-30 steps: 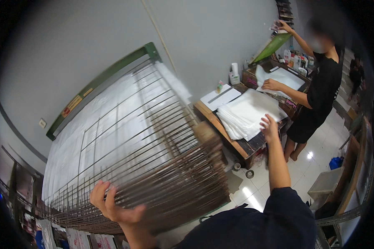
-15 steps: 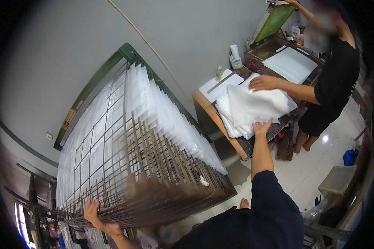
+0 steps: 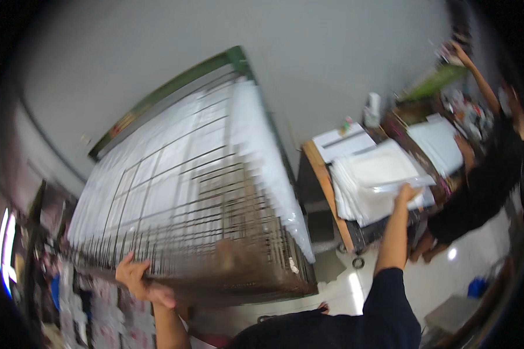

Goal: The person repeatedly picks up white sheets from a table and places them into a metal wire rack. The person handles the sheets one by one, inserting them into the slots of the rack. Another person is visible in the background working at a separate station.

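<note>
My left hand (image 3: 141, 282) is at the lower edge of a wire drying rack (image 3: 180, 168), fingers over the edge and thumb below it. White translucent plastic sheets (image 3: 140, 192) lie on the rack's stacked wire shelves. A brownish blur near the rack's lower edge cannot be made out. On the right, my right hand (image 3: 410, 193) pinches the near edge of a clear plastic sheet (image 3: 384, 200). This sheet rests on a stack of white sheets (image 3: 384, 164) on a wooden table (image 3: 327, 189); my fingertips are partly hidden.
A co-worker in black (image 3: 477, 192) stands at the right, one arm raised near a green printing screen (image 3: 436, 81). Another sheet pile (image 3: 434, 142) lies beside them. A white bottle (image 3: 372, 107) stands against the wall; a blue object (image 3: 477, 288) is on the floor.
The view has swung, shifting the table rightward. The co-worker's hand has left the sheet stack, and the top sheet lies flatter. My right hand has moved onto its edge; the rack's shelves are blurred.
</note>
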`<action>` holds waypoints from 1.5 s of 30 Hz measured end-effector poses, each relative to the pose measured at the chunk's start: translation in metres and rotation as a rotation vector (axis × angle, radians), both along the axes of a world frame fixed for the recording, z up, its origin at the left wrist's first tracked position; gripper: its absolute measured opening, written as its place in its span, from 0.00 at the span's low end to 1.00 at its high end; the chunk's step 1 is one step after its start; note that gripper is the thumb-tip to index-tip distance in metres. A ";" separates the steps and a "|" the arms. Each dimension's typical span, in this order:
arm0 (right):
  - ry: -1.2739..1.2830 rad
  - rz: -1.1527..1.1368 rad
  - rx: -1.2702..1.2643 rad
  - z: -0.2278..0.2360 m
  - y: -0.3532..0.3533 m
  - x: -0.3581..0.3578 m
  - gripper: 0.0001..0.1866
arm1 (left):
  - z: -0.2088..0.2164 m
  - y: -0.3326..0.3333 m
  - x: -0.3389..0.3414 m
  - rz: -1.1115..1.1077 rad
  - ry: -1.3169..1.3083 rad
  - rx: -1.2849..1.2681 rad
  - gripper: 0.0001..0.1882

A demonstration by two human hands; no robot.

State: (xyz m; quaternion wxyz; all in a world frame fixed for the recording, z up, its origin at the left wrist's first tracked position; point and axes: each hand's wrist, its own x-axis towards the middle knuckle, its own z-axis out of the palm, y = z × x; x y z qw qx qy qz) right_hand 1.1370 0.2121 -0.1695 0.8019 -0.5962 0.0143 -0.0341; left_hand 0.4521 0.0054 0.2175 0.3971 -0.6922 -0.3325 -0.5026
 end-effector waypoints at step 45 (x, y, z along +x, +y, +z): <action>-1.641 1.645 0.099 0.810 -0.064 -0.720 0.28 | -0.038 -0.008 -0.349 0.221 -0.265 0.044 0.31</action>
